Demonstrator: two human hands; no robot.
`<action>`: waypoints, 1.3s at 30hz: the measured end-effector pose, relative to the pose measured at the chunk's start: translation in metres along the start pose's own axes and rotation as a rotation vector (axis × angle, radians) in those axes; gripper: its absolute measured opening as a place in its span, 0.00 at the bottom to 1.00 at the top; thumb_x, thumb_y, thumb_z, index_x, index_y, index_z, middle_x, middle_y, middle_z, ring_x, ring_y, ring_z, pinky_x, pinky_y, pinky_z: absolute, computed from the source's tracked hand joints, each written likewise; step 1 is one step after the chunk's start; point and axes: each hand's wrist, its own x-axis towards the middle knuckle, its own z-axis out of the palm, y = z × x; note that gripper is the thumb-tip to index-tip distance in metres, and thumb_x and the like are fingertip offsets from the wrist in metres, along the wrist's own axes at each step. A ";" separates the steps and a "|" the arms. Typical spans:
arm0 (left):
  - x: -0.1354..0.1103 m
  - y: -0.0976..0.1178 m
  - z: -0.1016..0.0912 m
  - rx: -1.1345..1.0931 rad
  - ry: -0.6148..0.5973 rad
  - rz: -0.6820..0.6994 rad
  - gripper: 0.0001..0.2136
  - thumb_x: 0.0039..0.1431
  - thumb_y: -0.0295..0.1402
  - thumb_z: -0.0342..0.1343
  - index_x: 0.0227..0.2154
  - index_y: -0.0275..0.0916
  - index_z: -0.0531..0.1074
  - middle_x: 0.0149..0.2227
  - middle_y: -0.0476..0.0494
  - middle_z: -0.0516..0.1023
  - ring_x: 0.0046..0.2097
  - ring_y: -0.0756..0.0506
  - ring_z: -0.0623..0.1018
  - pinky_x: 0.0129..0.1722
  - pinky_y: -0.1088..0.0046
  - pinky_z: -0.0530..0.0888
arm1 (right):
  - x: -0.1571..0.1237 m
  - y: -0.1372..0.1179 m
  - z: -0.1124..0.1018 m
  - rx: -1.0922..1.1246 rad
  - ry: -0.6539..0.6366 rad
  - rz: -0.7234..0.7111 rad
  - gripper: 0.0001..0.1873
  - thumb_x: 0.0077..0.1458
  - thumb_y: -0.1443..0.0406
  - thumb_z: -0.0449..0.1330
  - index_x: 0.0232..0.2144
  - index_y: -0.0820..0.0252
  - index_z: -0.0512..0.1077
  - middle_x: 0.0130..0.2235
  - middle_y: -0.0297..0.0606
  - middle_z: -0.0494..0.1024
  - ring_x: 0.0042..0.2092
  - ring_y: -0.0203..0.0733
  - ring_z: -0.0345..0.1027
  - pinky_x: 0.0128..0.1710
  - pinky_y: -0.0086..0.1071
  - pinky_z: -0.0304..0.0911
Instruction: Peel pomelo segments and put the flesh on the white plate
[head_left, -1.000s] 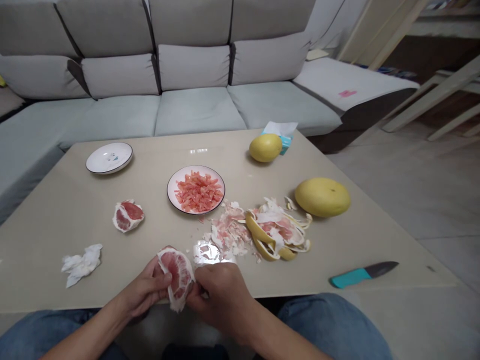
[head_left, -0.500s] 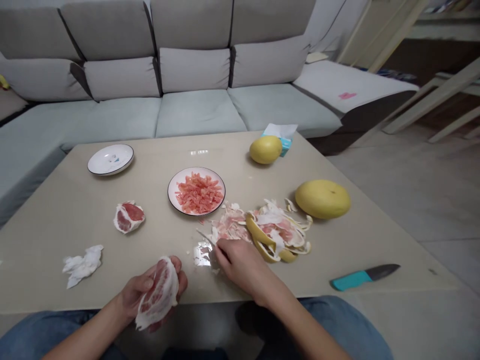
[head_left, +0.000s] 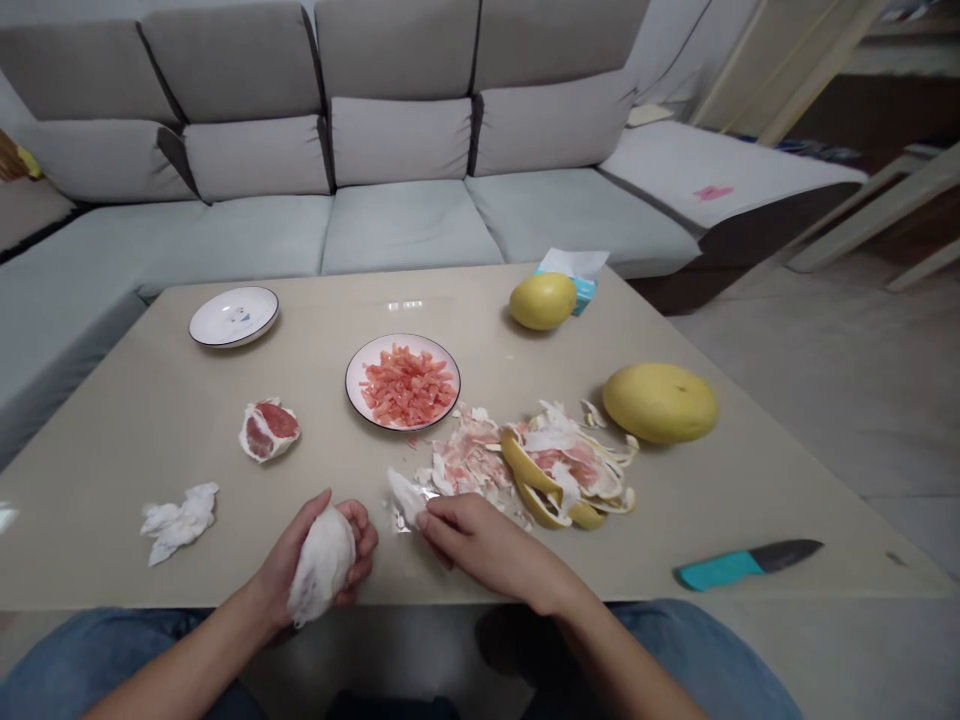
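Note:
My left hand (head_left: 281,568) is closed around a chunk of pomelo (head_left: 324,565) at the table's front edge, its white pithy side turned toward me. A little to the right, my right hand (head_left: 480,540) pinches a thin white piece of pith (head_left: 406,493) between thumb and fingers. The pith is apart from the chunk. Beyond the right hand lies a heap of yellow rind and pink-white membrane scraps (head_left: 559,465). Red pomelo pulp fills the middle of a dark-rimmed plate (head_left: 358,398) behind the hands.
Another opened pomelo chunk (head_left: 270,430) and a crumpled tissue (head_left: 180,520) lie left. A white plate (head_left: 234,316) stands farther back. Whole pomelos (head_left: 660,402) sit right, one by a tissue box (head_left: 583,292). A turquoise-handled knife (head_left: 720,571) lies near the front right edge.
My left hand has turned the pomelo chunk from its reddish flesh to its white side. The pith in my right hand now shows its broad face. The whole view has shifted slightly.

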 end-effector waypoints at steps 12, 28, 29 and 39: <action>-0.003 0.008 0.001 -0.052 0.145 0.018 0.22 0.62 0.51 0.42 0.35 0.37 0.70 0.30 0.44 0.70 0.26 0.48 0.71 0.20 0.76 0.68 | 0.002 0.022 -0.022 -0.690 0.299 0.365 0.20 0.60 0.61 0.55 0.18 0.61 0.72 0.21 0.42 0.73 0.25 0.42 0.68 0.23 0.32 0.43; -0.003 -0.018 0.020 0.107 0.273 0.171 0.10 0.59 0.42 0.55 0.36 0.40 0.67 0.32 0.48 0.73 0.29 0.49 0.74 0.30 0.74 0.72 | -0.008 -0.024 0.060 -0.199 0.087 -0.191 0.06 0.54 0.67 0.54 0.27 0.60 0.69 0.25 0.34 0.75 0.24 0.35 0.65 0.24 0.27 0.51; -0.003 -0.019 0.022 0.128 0.283 0.191 0.10 0.59 0.41 0.56 0.35 0.40 0.67 0.32 0.48 0.73 0.29 0.50 0.74 0.30 0.74 0.72 | -0.008 -0.024 0.060 -0.207 0.096 -0.199 0.05 0.53 0.68 0.54 0.27 0.60 0.69 0.24 0.34 0.75 0.24 0.35 0.64 0.24 0.27 0.51; -0.006 -0.020 0.022 0.289 0.222 0.278 0.16 0.52 0.41 0.63 0.34 0.41 0.62 0.34 0.49 0.71 0.32 0.50 0.73 0.31 0.77 0.70 | -0.004 -0.012 0.082 -0.225 0.260 -0.147 0.08 0.45 0.68 0.56 0.16 0.60 0.69 0.17 0.30 0.68 0.20 0.31 0.54 0.20 0.27 0.43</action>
